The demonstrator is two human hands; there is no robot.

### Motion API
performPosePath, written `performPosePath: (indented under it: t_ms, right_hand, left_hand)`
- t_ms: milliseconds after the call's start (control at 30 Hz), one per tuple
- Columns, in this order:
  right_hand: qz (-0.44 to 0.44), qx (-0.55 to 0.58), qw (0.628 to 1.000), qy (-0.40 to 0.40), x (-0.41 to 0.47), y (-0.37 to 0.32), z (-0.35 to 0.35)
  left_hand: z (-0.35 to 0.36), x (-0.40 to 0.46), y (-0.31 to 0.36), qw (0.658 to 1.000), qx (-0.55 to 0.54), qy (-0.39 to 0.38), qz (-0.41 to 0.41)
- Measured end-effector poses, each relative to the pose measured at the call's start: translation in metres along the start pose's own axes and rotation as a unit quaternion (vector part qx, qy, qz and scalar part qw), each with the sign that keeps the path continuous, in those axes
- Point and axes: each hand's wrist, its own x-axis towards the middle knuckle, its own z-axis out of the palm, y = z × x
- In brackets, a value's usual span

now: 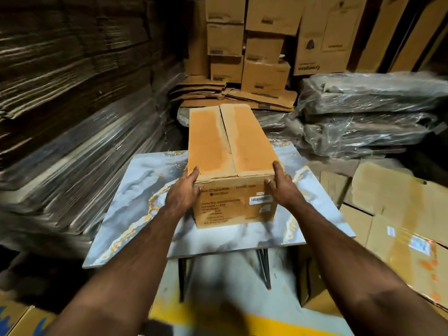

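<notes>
A long brown cardboard box point(230, 141) lies lengthwise on a marble-patterned table top point(135, 190), its top flaps closed with a seam down the middle. Its near end face carries printed text and a barcode label. My left hand point(183, 194) grips the near left corner of the box, thumb up on the top edge. My right hand point(282, 184) grips the near right corner the same way, thumb on the top edge and fingers on the end face.
Tall stacks of flattened, plastic-wrapped cardboard point(72, 117) fill the left. Stacked cartons point(264, 44) stand at the back, wrapped bundles point(368, 112) at the right, and more boxes point(400, 226) at the near right. The table stands on thin black legs point(264, 267).
</notes>
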Motion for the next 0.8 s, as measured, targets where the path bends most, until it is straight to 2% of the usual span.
performPosePath:
  t_ms: [100,167,233,300,433,500,700,800]
  right_hand:
    - [-0.038,0.069,0.997,0.018,0.009,0.005,-0.003]
    - [-0.007,0.185,0.981,0.06,0.002,0.013,0.007]
    - [0.099,0.325,0.937,0.084,0.002,0.03,0.02]
    - [0.21,0.456,0.862,0.068,0.011,0.051,0.031]
    - [0.327,0.554,0.765,0.037,0.02,0.073,0.042]
    - [0.37,0.573,0.732,0.006,0.019,0.078,0.052]
    - [0.379,0.587,0.715,-0.019,0.021,0.07,0.079]
    - [0.382,0.572,0.725,-0.038,0.023,0.061,0.084]
  left_hand:
    - [0.006,0.012,0.009,0.995,0.097,0.013,0.003]
    - [0.006,0.014,0.019,0.986,0.16,0.04,0.021]
    - [0.006,0.015,0.031,0.979,0.166,0.101,0.063]
    - [0.006,0.019,0.047,0.972,0.151,0.144,0.106]
    - [0.011,0.038,0.07,0.965,0.159,0.114,0.172]
    - [0.012,0.047,0.075,0.963,0.18,0.078,0.186]
    - [0.027,0.078,0.084,0.947,0.252,-0.098,0.176]
    - [0.035,0.08,0.071,0.95,0.234,-0.113,0.171]
